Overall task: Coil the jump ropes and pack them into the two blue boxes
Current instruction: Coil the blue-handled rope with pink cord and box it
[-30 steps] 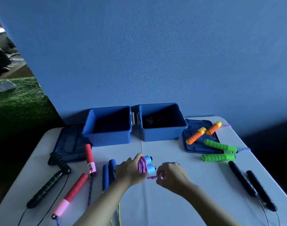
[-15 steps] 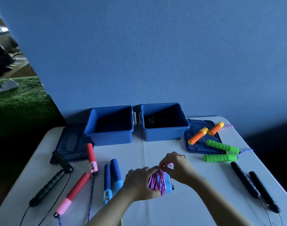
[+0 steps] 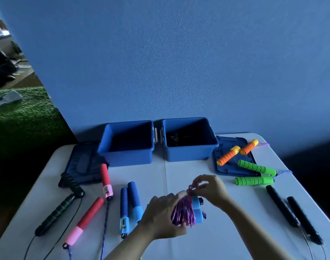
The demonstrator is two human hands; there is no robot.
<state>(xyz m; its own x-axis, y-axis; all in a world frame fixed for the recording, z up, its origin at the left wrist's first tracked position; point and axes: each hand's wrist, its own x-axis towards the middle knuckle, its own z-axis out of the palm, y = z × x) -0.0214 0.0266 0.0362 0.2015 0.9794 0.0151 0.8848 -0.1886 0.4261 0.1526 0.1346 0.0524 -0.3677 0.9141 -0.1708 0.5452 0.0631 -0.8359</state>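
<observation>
My left hand (image 3: 163,214) grips a coiled pink-and-blue jump rope (image 3: 183,212) with two light blue handles (image 3: 197,211), just above the table's middle. My right hand (image 3: 210,190) pinches the rope's loose pink end above the bundle. Behind them stand two open blue boxes side by side: the left box (image 3: 127,158) looks empty, the right box (image 3: 190,153) holds something dark at its bottom.
Left on the white table (image 3: 160,175) lie a black-green rope (image 3: 57,211), a red-pink rope (image 3: 93,209) and blue handles (image 3: 131,205). Right are orange handles (image 3: 235,152) on a blue lid (image 3: 226,167), green handles (image 3: 254,174) and black handles (image 3: 291,216). Another lid (image 3: 83,164) lies far left.
Both hands turned the rope bundle and brought it closer to me. My right hand rose from beside the bundle to above it, drawing the pink end up.
</observation>
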